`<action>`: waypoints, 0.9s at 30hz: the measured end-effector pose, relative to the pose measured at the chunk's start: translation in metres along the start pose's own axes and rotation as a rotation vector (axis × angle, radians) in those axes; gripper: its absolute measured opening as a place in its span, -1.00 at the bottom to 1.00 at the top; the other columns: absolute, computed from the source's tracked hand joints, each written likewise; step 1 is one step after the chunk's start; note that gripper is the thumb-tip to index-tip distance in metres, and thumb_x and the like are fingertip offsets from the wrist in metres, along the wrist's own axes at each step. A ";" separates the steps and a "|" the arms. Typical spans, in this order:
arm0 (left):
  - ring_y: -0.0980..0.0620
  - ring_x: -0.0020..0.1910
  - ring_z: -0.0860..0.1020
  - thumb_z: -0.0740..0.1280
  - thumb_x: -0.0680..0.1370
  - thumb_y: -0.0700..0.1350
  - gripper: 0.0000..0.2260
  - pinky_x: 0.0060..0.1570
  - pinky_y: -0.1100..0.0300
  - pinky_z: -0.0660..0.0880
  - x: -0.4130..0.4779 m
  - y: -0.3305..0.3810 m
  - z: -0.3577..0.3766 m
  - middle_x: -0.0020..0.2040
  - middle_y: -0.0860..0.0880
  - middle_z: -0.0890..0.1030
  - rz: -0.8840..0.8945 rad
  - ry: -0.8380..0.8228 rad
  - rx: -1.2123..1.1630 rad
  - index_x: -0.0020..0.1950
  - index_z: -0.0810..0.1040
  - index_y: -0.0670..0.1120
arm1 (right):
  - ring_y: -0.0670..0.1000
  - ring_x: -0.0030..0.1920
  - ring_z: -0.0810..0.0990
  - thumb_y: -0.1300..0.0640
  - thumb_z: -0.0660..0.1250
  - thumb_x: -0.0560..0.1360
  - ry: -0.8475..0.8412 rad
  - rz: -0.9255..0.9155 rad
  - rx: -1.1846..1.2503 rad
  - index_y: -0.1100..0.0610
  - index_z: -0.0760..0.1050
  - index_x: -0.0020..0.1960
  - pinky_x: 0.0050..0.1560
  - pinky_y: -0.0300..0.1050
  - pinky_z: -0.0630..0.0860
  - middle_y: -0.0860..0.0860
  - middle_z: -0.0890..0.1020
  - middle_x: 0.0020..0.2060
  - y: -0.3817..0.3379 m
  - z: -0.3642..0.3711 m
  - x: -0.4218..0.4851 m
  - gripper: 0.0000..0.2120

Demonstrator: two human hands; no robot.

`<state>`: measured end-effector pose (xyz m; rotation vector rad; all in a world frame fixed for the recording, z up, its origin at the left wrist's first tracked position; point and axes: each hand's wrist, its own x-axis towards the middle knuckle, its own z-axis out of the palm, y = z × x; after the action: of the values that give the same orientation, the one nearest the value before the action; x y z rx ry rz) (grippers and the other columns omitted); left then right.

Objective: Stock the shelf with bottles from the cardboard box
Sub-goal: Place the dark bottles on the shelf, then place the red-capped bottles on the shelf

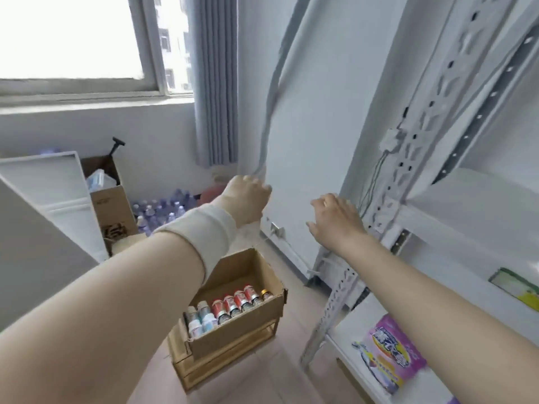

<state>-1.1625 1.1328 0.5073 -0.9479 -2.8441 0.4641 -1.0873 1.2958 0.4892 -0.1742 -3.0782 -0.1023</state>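
Two hands are raised and neither grip holds a bottle: the left hand (248, 199), with a white wrap at the wrist, is curled loosely on nothing I can see, and the right hand (335, 220) is spread flat near the shelf (478, 217) upright. Below them the cardboard box (248, 290) sits on a wooden crate (221, 363), its row of bottles (230, 307) apparently untouched. No bottles show on the shelf, so stocking seems barely begun.

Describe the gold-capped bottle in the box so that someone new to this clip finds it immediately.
On the floor left of the white shelf sits an open cardboard box on a wooden crate. Along its near wall runs a row of bottles; the gold-capped bottle ends that row on the right, beside red-labelled ones.
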 end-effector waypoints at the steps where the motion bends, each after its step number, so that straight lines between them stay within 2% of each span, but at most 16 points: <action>1: -0.12 0.27 0.45 0.24 0.57 -0.04 -0.62 0.20 0.05 0.38 -0.001 -0.020 0.025 0.29 -0.12 0.47 -0.032 -0.048 -0.009 0.35 0.34 -0.12 | 0.15 0.39 0.25 -0.03 0.13 0.57 -0.034 -0.017 0.003 0.17 0.25 0.40 0.40 0.09 0.20 0.15 0.34 0.35 -0.015 0.016 0.014 -0.53; 5: -0.11 0.30 0.43 0.22 0.58 -0.07 -0.63 0.22 0.05 0.37 -0.004 -0.071 0.113 0.31 -0.12 0.45 -0.137 -0.207 -0.067 0.37 0.33 -0.12 | 0.15 0.37 0.29 -0.01 0.12 0.57 -0.192 -0.060 -0.028 0.16 0.25 0.39 0.38 0.08 0.24 0.14 0.35 0.34 -0.057 0.084 0.057 -0.56; 9: -0.10 0.29 0.45 0.23 0.57 -0.04 -0.65 0.21 0.06 0.38 0.010 -0.081 0.186 0.30 -0.11 0.48 -0.165 -0.344 -0.165 0.34 0.36 -0.10 | 0.15 0.38 0.29 -0.02 0.13 0.57 -0.342 -0.089 -0.054 0.16 0.26 0.39 0.39 0.08 0.24 0.14 0.36 0.35 -0.077 0.147 0.090 -0.56; 14: -0.14 0.27 0.44 0.24 0.57 -0.02 -0.63 0.19 0.04 0.39 0.045 -0.059 0.280 0.28 -0.13 0.47 -0.178 -0.520 -0.315 0.34 0.35 -0.12 | 0.13 0.40 0.27 -0.03 0.11 0.58 -0.511 -0.157 -0.045 0.13 0.26 0.39 0.40 0.07 0.22 0.12 0.36 0.36 -0.082 0.235 0.133 -0.56; 17: -0.15 0.28 0.42 0.18 0.59 -0.07 -0.67 0.22 0.01 0.36 0.064 -0.040 0.331 0.29 -0.14 0.47 -0.255 -0.649 -0.468 0.34 0.35 -0.12 | 0.13 0.39 0.27 0.01 0.09 0.59 -0.650 -0.187 -0.027 0.13 0.26 0.39 0.41 0.05 0.20 0.11 0.36 0.36 -0.078 0.291 0.156 -0.59; 20: -0.16 0.29 0.42 0.20 0.58 -0.07 -0.63 0.22 0.00 0.37 0.081 -0.020 0.380 0.31 -0.15 0.46 -0.299 -0.795 -0.572 0.36 0.32 -0.14 | 0.14 0.38 0.29 0.00 0.11 0.58 -0.795 -0.202 -0.018 0.15 0.26 0.38 0.39 0.03 0.23 0.13 0.36 0.35 -0.073 0.345 0.171 -0.58; 23: -0.16 0.29 0.42 0.23 0.58 -0.02 -0.62 0.22 0.00 0.38 0.097 0.001 0.426 0.30 -0.15 0.46 -0.328 -0.905 -0.676 0.35 0.33 -0.14 | 0.13 0.34 0.33 -0.01 0.13 0.57 -0.875 -0.220 0.002 0.16 0.28 0.37 0.35 -0.01 0.27 0.12 0.39 0.32 -0.071 0.392 0.187 -0.58; 27: -0.15 0.30 0.40 0.23 0.58 0.00 -0.57 0.21 0.03 0.38 0.131 0.029 0.504 0.32 -0.13 0.43 -0.388 -0.957 -0.801 0.39 0.29 -0.13 | 0.08 0.32 0.36 0.01 0.13 0.57 -0.916 -0.183 0.102 0.14 0.26 0.38 0.32 -0.05 0.29 0.08 0.40 0.31 -0.074 0.472 0.218 -0.58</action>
<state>-1.3493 1.1060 0.0216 -0.1417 -4.0759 -0.4563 -1.3367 1.2794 0.0275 0.1081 -3.9922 0.1850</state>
